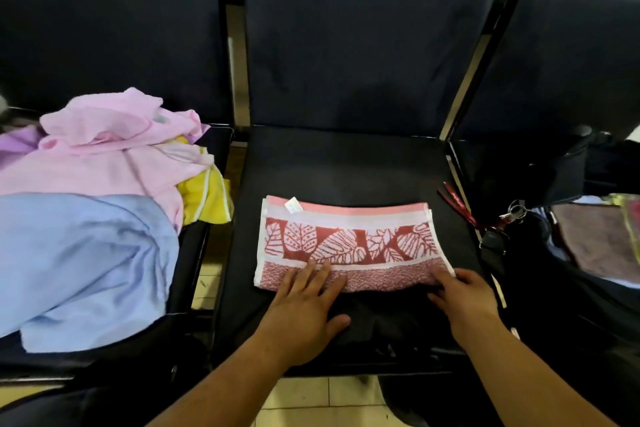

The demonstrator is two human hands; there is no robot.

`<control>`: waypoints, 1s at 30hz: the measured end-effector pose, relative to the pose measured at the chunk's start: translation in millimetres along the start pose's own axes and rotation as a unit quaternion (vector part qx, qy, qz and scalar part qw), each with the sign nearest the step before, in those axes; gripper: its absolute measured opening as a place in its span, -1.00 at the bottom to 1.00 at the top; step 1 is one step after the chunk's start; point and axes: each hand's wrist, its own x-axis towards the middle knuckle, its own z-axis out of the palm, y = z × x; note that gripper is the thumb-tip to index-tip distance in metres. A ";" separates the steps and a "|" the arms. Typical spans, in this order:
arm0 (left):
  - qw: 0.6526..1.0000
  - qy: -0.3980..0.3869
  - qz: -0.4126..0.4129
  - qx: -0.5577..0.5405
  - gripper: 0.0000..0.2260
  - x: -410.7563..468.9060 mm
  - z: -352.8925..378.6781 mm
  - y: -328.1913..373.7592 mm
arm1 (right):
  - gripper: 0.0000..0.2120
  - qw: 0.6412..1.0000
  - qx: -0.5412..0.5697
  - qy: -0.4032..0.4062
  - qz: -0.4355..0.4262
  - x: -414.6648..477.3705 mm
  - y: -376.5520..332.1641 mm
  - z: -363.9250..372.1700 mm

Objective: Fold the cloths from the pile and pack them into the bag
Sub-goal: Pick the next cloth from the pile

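Observation:
A folded red and pink towel with a leaf pattern [349, 243] lies flat on the middle black seat [346, 166]. My left hand [304, 305] rests flat on its near left edge with straight fingers. My right hand [464, 295] touches the towel's near right corner, fingers slightly bent. The pile of cloths [100, 163] sits on the left seat: a pink one on top, a light blue one [79, 260] in front, a yellow one [204, 198] at the side. The open black bag [561, 253] stands on the right seat with a brownish folded cloth [602, 239] inside.
Dark seat backs [363, 38] rise behind all three seats. A red lanyard with keys [485, 211] hangs at the bag's left edge. Metal frame bars separate the seats. Tiled floor [329, 399] shows below the middle seat's front edge.

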 end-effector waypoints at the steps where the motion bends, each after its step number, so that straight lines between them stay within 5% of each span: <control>1: 1.000 0.003 -0.002 -0.025 -0.38 0.0 -2.5 -0.7 | -0.81 0.999 0.050 0.008 0.012 1.2 -0.9 4.7; 6: 0.993 0.016 -0.028 -0.115 -0.41 -6.4 -35.9 -5.2 | -0.79 0.975 0.182 -0.027 0.125 -13.7 -17.9 26.8; 12: 0.966 -0.003 -0.080 -0.245 -0.54 -14.3 -69.5 -36.9 | -0.71 0.990 0.139 0.026 0.028 -44.2 -30.2 55.2; 17: 0.877 0.017 -0.182 -0.445 -0.59 -4.4 -84.1 -51.8 | -0.93 0.968 -0.024 -0.007 -0.250 -110.5 -31.5 102.0; 22: 0.726 0.085 -0.248 -0.636 -0.50 3.7 -76.3 -69.4 | -0.66 0.865 -0.247 -0.260 -0.350 -135.9 6.1 151.0; 25: 0.745 0.093 -0.268 -0.604 -0.69 4.0 -76.9 -72.5 | -0.32 0.779 -0.390 -0.301 -0.388 -128.1 36.1 169.8; 30: 0.835 0.119 -0.273 -0.462 -0.61 5.6 -71.4 -76.1 | -0.26 0.746 -0.400 -0.310 -0.432 -124.4 38.2 161.8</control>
